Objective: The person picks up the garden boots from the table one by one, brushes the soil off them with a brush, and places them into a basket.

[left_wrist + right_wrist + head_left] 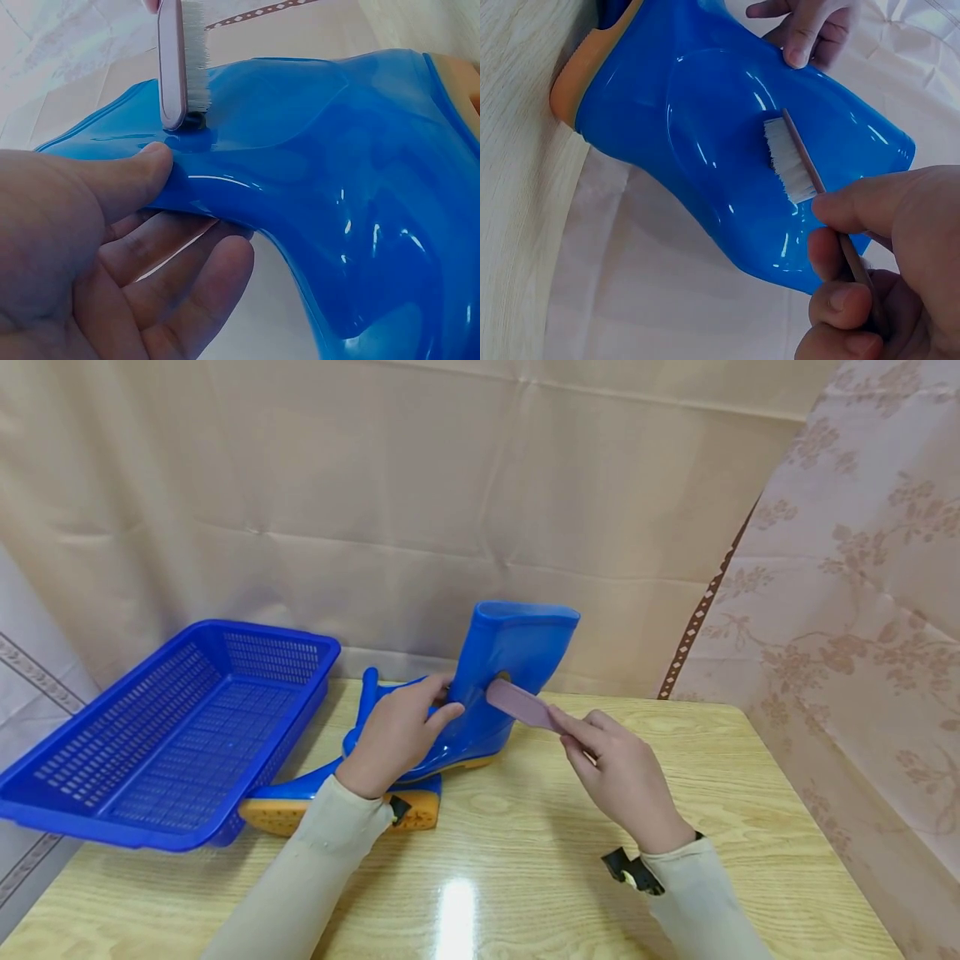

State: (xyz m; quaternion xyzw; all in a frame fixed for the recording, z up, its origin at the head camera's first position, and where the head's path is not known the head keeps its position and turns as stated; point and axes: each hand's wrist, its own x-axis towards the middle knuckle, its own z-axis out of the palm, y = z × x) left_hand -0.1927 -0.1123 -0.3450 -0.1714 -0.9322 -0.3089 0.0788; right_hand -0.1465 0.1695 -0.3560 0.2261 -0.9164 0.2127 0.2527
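A blue rubber boot (525, 647) with a yellow-orange sole stands tilted on the table, its shaft pointing up. My left hand (397, 727) holds the front of the shaft, thumb on the near side and fingers behind. In my right hand (626, 777) is a pinkish scrub brush (525, 706), gripped by its handle. Its white bristles (787, 161) face the side of the shaft, at or very near the surface. A small dark patch (196, 120) shows at the bristle tips. Beneath and left of this boot lies a second blue boot (288, 789) on its side, partly hidden by my left arm.
A blue plastic basket (281, 760) stands at the table's left, beside the lying boot's toe. Beige cloth (360, 527) hangs behind the wooden table (540, 885), and flowered cloth (862, 635) hangs along the right.
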